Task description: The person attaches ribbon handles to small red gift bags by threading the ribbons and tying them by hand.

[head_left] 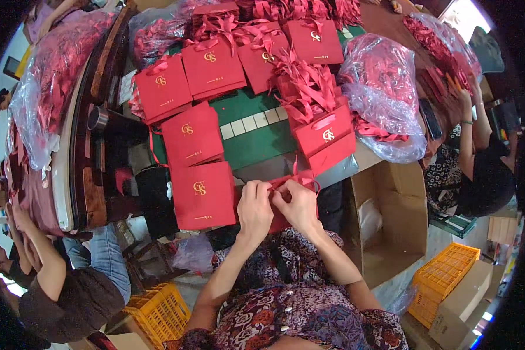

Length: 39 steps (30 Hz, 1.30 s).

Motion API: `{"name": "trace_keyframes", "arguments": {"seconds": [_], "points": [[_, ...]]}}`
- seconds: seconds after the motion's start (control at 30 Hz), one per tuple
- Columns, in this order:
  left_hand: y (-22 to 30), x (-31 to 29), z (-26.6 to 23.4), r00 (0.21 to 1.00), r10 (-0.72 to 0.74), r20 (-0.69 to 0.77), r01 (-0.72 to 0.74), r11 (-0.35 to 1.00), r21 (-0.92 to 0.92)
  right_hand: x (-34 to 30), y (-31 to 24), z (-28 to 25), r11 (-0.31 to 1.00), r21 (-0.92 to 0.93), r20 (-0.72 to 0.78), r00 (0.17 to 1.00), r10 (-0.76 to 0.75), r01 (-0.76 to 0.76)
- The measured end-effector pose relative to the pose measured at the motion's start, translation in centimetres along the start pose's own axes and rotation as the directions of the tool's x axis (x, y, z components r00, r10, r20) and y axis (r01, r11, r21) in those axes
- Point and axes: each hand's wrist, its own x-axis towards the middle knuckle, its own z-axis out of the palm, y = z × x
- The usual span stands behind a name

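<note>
At centre frame, your left hand (254, 205) and right hand (296, 204) pinch the ribbon (294, 178) of a red bag (280, 220), fingers closed on it. You seem mid-tying; next, likely pull the bow snug, evenly.

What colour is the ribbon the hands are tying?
Red, matching the bag; the ribbon shows best in the head view.

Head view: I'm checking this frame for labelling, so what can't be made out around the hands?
- Red bag: mostly hidden behind left hand and right hand.
- Red ribbon: whether it is knotted, too small to tell.
- Cardboard box: its inside is partly hidden by its walls.
</note>
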Motion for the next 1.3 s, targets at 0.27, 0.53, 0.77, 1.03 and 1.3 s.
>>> {"name": "trace_keyframes", "arguments": {"seconds": [0.27, 0.53, 0.77, 1.03, 1.3], "points": [[0.4, 0.1, 0.0, 0.999, -0.047, 0.017, 0.047, 0.999, -0.008, 0.0, -0.1, 0.1, 0.997, 0.017, 0.016, 0.997, 0.075, -0.076], [1.2, 0.2, -0.5, 0.999, -0.053, 0.013, 0.054, 0.995, -0.078, -0.5, -0.4, 0.1, 0.998, 0.06, -0.035, 0.999, 0.003, -0.001], [1.0, 0.5, -0.9, 1.0, -0.022, 0.001, 0.021, 0.987, -0.157, -0.3, -0.8, -1.2, 0.981, -0.075, -0.045, 0.983, -0.181, 0.177], [0.7, 0.3, -1.0, 1.0, -0.021, 0.005, 0.022, 0.967, -0.254, 1.5, -0.7, -3.4, 0.93, -0.147, 0.067, 0.942, -0.33, 0.336], [0.6, -0.9, -1.2, 0.984, 0.175, 0.033, -0.165, 0.966, -0.198, 2.6, 1.9, -3.7, 0.948, -0.127, 0.387, 0.895, -0.223, 0.291]]}}
